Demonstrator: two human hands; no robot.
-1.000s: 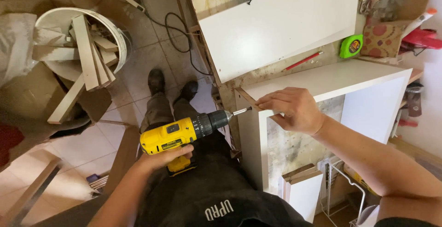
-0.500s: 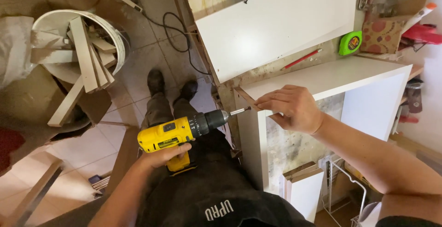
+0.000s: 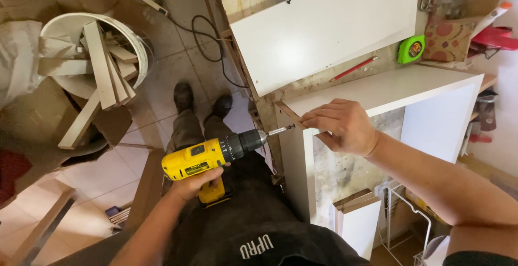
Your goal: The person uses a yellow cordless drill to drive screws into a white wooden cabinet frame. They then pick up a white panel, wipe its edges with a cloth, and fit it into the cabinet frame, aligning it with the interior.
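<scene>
Left hand (image 3: 197, 182) clamps drill (image 3: 213, 155), right hand (image 3: 337, 125) pinches cabinet (image 3: 377, 90) corner at 3 o'clock; a slipping bit may strike fingers.

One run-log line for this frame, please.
left hand: grips yellow drill | bit at wood strip | right hand: pinches strip on white cabinet corner

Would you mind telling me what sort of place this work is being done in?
Most likely a small carpentry workshop: a white cabinet is being assembled with a yellow drill, a tape measure lies on the bench, and a bucket holds wood offcuts.
</scene>
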